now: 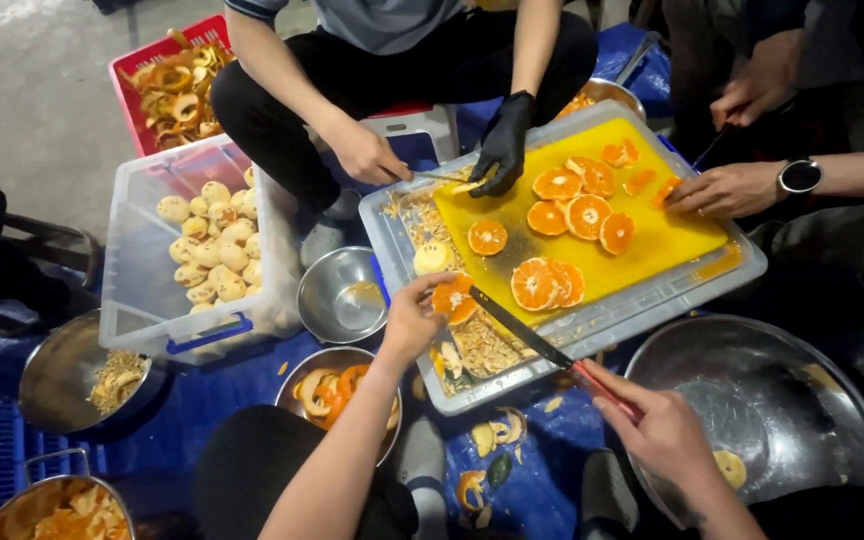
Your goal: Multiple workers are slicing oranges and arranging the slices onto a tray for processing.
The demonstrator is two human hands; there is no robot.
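My left hand reached forward from a bent arm, fingers closed around an orange piece at the near edge of the yellow cutting board. My right hand, nearer and to the right, gripped a long knife by its red handle, the blade angled left and away until its tip met the orange. The board sat inside a clear plastic tray.

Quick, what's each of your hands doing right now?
Left hand: closed, holding an orange piece at the tray.
Right hand: closed, holding a knife.
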